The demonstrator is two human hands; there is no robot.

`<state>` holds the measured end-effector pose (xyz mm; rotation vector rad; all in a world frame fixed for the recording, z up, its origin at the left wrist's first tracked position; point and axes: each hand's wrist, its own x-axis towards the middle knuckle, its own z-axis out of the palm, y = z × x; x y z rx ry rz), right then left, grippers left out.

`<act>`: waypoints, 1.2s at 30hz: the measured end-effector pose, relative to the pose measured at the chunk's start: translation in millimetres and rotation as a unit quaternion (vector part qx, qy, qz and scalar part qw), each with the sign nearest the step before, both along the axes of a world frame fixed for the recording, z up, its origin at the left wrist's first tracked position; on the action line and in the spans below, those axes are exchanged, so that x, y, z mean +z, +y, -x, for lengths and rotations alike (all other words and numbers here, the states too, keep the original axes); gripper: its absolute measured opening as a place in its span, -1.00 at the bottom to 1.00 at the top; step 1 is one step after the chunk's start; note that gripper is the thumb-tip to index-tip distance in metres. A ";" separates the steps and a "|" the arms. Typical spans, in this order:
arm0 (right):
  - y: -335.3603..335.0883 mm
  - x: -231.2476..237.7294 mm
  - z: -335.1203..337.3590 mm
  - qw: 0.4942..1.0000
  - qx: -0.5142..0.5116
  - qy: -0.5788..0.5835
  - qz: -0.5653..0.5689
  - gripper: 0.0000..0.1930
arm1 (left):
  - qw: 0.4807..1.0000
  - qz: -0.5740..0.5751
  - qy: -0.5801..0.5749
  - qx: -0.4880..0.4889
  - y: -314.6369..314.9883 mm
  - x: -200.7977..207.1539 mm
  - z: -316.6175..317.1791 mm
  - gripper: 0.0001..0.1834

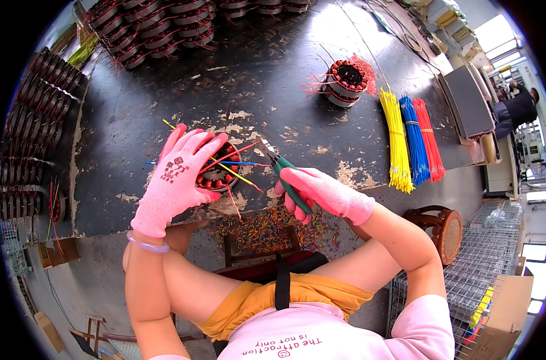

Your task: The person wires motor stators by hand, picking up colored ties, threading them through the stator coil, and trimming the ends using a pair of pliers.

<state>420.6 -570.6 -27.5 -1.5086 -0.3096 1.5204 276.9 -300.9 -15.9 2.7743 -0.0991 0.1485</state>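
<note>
My left hand [180, 174], in a pink glove, lies over a motor stator [217, 179] with dark red windings near the table's front edge. Its fingers wrap the far side and the thumb the near side, covering the stator's left part. Red, blue and yellow lead wires stick out to the right; the yellow wire [240, 174] crosses over the blue wire [241, 163]. My right hand [321, 191], also gloved in pink, is closed round the green handles of pliers [276, 159]. The jaws point up and left, close to the wire ends; whether they touch any wire I cannot tell.
Another stator [343, 87] stands farther back. Bundles of yellow wires [396, 141], blue wires [414, 141] and red wires [429, 141] lie at the right. Stacked stators [159, 27] fill the back and left. Wire scraps [267, 231] litter the floor beside a wooden stool [444, 234].
</note>
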 end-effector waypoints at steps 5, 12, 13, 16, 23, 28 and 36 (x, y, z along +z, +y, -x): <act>-8.8 1.6 -2.7 0.997 -0.030 0.068 -0.002 -0.38 | 0.995 -0.035 0.036 0.081 -17.1 4.6 4.3 0.09; -26.3 12.4 -0.6 0.999 0.004 0.049 -0.001 -0.35 | 0.997 -0.012 0.016 0.072 -15.8 -2.3 2.9 0.06; -24.1 11.4 -0.8 0.999 0.012 0.041 -0.001 -0.36 | 0.997 -0.015 0.016 0.070 -16.0 -2.8 2.7 0.06; -13.6 12.8 -3.7 1.000 0.028 0.013 0.000 -0.36 | 0.997 -0.018 0.015 0.068 -14.7 -1.4 2.1 0.05; 0.0 15.0 -6.1 0.999 0.022 -0.024 0.018 -0.39 | 0.998 -0.002 0.002 0.060 -13.5 -2.6 2.8 0.02; 0.3 10.5 -11.2 0.999 0.006 -0.028 0.018 -0.41 | 0.998 -0.011 0.003 0.070 -16.2 -0.6 2.0 0.03; -23.5 10.3 -4.8 0.996 -0.014 0.093 -0.001 -0.35 | 0.988 -0.024 0.024 0.150 -27.6 -1.8 9.3 0.12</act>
